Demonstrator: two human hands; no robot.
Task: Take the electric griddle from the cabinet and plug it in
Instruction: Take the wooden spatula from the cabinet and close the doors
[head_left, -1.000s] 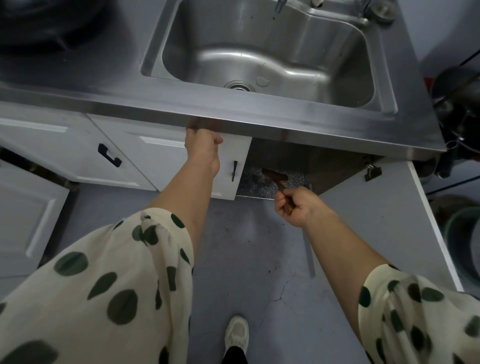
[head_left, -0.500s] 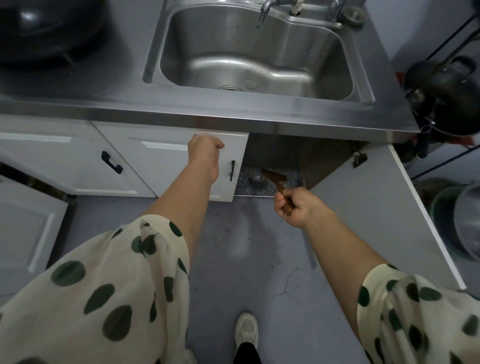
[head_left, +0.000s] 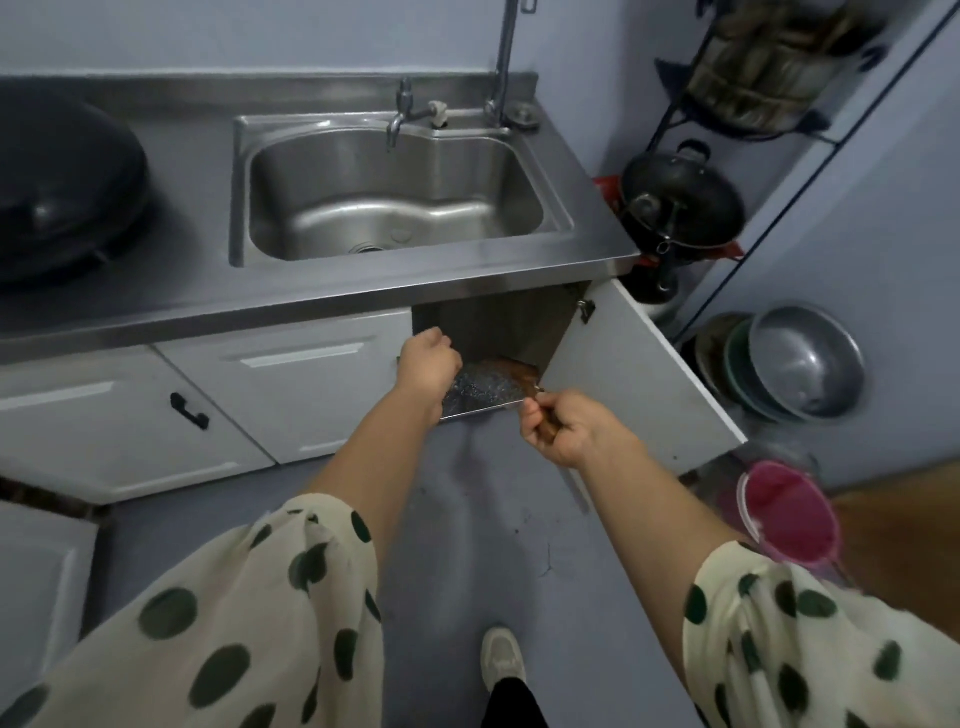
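Beneath a steel worktop (head_left: 311, 301) and its sink (head_left: 395, 197), the cabinet (head_left: 493, 322) stands with its right door (head_left: 634, 384) swung wide. A person's right hand (head_left: 566, 436) grips a brown handle (head_left: 519, 371) that reaches out of the opening below the sink, apparently the electric griddle's. The griddle's body is hidden. The left hand (head_left: 428, 364) hovers apart, fingers bent at the opening's left edge, its hold unclear. Lifting out and plugging in remain.

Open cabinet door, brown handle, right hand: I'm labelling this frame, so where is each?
open cabinet door (head_left: 639, 395): head view, bare inner face.
brown handle (head_left: 546, 429): head view, part showing between the fingers.
right hand (head_left: 576, 431): head view, back of the hand.
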